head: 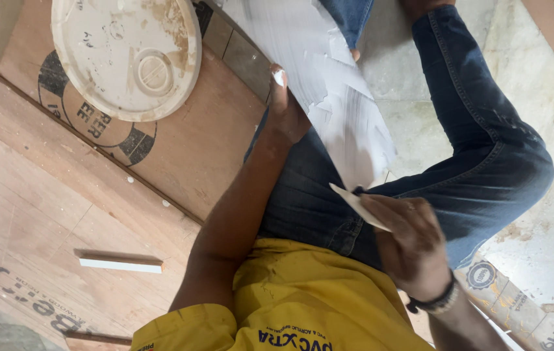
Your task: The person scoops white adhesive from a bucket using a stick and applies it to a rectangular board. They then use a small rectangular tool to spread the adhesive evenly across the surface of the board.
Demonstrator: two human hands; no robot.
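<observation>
A large white sheet (329, 91) with a torn, peeling surface lies across my lap, over my blue jeans (485, 149). My left hand (286, 110) grips the sheet's left edge, thumb on top. Lower down, my right hand (407, 240), with a dark beaded band at the wrist, pinches a narrow pointed white corner piece (358, 207) at the sheet's near end. My yellow shirt fills the bottom of the view.
A dirty white bucket lid (127, 58) rests on brown plywood boards (186, 149) at the upper left. A short white strip (121, 264) lies on the boards lower left. Pale stone floor (537, 78) is at the right, with a printed board edge (517, 305) at the bottom right.
</observation>
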